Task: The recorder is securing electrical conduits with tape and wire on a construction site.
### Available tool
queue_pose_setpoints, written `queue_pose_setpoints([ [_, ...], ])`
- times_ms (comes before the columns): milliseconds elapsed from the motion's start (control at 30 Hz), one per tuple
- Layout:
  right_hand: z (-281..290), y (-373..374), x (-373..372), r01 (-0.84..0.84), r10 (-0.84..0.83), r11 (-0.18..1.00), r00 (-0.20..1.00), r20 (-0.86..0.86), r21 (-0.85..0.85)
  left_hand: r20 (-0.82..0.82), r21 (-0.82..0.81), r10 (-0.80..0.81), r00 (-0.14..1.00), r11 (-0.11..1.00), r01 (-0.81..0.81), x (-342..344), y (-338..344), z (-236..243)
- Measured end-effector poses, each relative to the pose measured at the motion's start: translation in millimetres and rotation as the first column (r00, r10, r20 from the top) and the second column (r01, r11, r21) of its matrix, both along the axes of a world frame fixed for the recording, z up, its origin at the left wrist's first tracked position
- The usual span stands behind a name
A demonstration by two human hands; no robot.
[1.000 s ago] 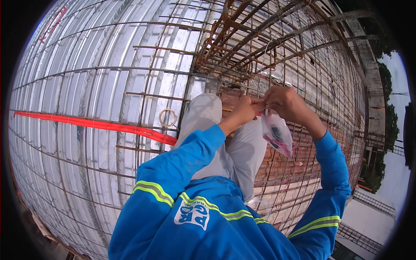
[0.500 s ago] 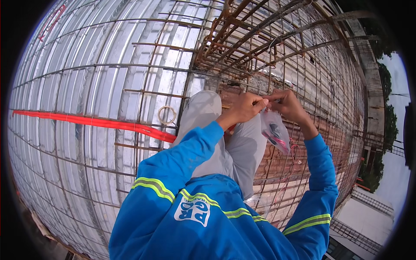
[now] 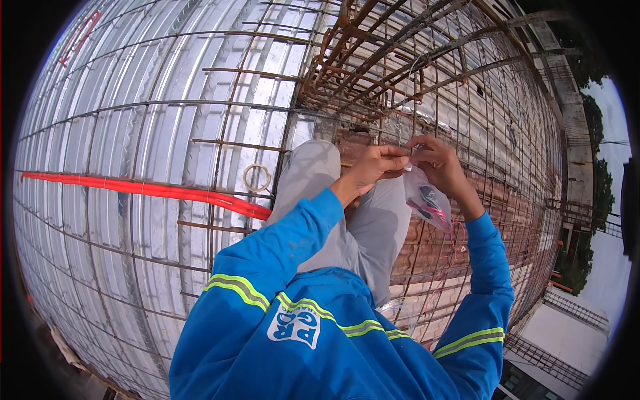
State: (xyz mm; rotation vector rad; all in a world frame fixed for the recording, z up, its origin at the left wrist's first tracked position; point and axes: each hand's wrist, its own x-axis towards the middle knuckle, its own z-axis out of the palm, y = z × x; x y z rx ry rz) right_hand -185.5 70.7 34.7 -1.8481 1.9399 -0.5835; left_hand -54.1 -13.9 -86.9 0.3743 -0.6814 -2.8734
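Observation:
A clear plastic bag (image 3: 429, 204) with dark and pink contents hangs below my two hands, its gathered top between them. My left hand (image 3: 377, 168) is closed, thumb and fingers pinching a whitish bit at the bag's top. Close beside it, my right hand (image 3: 439, 165) has its fingers bent in at the same gathered top. The fingertips partly hide the exact grip. A thin pink string (image 3: 459, 230) trails by the lower end of the bag. Both hands are just beyond my grey-trousered knees.
Ribbed metal decking (image 3: 153, 220) under a rebar mesh stretches to the left, crossed by red tubing (image 3: 153, 189). A pale yellowish ring (image 3: 257, 178) lies by my left knee. Ahead stands a dense rusty rebar cage (image 3: 360, 67). More rebar mesh covers the right side.
My right hand's fingers have lifted and curled back slightly from the left fingertips. The bag has swung up a little, and a whitish bit now shows at the left fingertips.

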Motion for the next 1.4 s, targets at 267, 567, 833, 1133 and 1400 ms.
queue_pose_setpoints([
  [267, 3.6, -0.3, -3.6, 0.003, 0.002, 0.999, 0.994, -0.11, 0.042, -0.02, -0.77, 0.466, 0.884, 0.557, -0.311, -0.5, 13.7, 28.3],
  [567, -12.9, 7.2, 0.4, 0.159, -0.175, 0.972, 0.981, -0.081, -0.172, 0.037, -0.299, 0.293, 0.955, 0.916, -0.269, -5.8, 10.4, 17.3],
  [833, -12.3, 12.5, -16.9, 0.237, -0.231, 0.971, 0.967, 0.109, -0.045, 0.077, -0.862, 0.282, 0.956, 0.501, -0.079, -13.6, -0.9, 16.8],
  [1133, -20.7, 61.2, -72.5, 0.413, -0.551, 0.831, 0.518, 0.654, 0.373, 0.072, -0.946, 0.1, 0.992, 0.322, 0.036, -3.4, -14.5, -18.3],
  [1400, -16.4, 93.8, -20.3, 0.326, -0.332, 0.93, 0.553, 0.764, 0.168, -0.009, -1.0, 0.038, 0.999, -0.015, -0.009, -20.5, -14.8, -20.3],
])
